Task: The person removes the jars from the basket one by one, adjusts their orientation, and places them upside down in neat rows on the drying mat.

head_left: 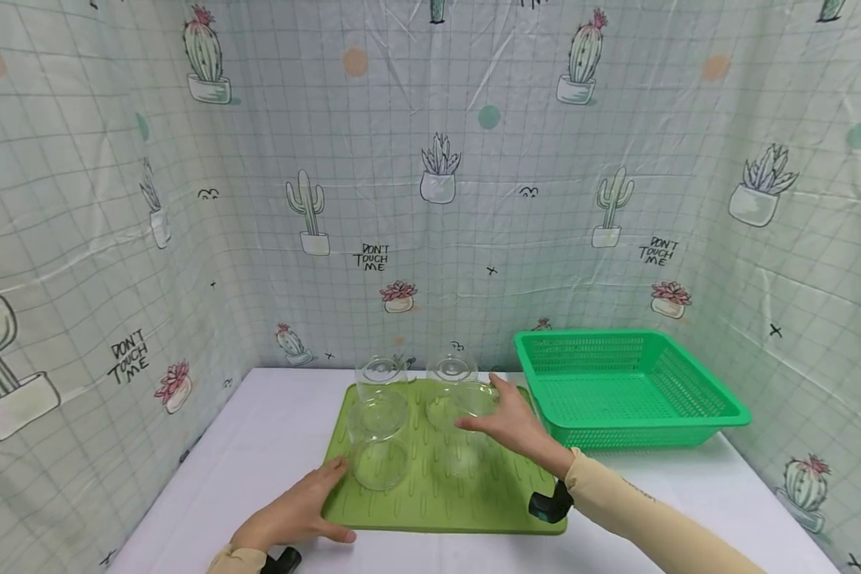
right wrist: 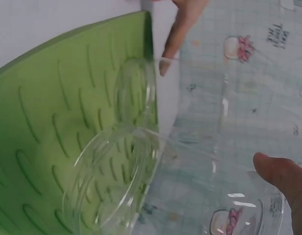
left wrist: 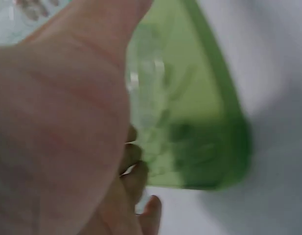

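Observation:
Several clear cups stand upside down on a green ribbed mat [head_left: 430,502]. My right hand [head_left: 514,422] is at the front right cup [head_left: 466,454], thumb and forefinger spread wide about its upper part. Whether they touch it, I cannot tell. In the right wrist view the thumb [right wrist: 278,174] shows beside the clear wall. Behind that cup is the back right cup [head_left: 452,368]. My left hand [head_left: 297,504] lies at the mat's left edge, fingers extended, near the front left cup [head_left: 380,462]. The back left cup [head_left: 381,369] stands behind it.
A green plastic basket [head_left: 638,434] with perforated walls sits right of the mat, near the back. The white tabletop [head_left: 208,486] runs around the mat. Cactus-printed cloth [head_left: 430,239] hangs at the back and both sides.

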Available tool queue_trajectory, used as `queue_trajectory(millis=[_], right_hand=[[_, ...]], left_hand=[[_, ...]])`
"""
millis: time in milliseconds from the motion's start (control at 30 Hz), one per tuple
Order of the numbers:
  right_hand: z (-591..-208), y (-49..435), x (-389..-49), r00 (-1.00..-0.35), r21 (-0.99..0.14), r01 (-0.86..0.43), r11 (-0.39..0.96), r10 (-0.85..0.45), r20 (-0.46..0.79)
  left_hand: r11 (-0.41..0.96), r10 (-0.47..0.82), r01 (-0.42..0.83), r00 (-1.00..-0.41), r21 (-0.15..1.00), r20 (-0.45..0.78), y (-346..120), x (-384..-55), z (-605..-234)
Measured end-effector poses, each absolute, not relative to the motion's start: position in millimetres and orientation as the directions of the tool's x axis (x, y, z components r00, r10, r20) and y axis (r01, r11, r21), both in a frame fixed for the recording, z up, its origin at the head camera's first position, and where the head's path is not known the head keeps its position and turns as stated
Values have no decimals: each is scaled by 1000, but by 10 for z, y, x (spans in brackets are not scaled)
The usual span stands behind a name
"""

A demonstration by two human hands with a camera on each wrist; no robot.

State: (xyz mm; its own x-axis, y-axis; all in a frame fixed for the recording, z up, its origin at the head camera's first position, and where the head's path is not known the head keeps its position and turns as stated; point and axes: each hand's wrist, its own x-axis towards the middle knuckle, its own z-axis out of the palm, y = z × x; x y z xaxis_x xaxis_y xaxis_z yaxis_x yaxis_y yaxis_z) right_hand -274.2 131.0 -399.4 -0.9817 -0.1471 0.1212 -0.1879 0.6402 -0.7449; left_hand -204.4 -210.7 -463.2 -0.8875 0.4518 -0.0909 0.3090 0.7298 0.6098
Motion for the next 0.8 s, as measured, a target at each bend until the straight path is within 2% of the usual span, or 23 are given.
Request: queue_trajectory(millis=[300, 800], right_hand=[[-4239, 1102, -2745, -974, -775, -227, 589, -152, 169], [-4416, 962, -2708, -955, -776, -297, 557, -167, 246]], left_hand=[[736, 424, 302, -904, 606, -64, -2122, -2152, -4908], [756, 408, 303, -911, 580, -55, -2137, -2154, -4894]])
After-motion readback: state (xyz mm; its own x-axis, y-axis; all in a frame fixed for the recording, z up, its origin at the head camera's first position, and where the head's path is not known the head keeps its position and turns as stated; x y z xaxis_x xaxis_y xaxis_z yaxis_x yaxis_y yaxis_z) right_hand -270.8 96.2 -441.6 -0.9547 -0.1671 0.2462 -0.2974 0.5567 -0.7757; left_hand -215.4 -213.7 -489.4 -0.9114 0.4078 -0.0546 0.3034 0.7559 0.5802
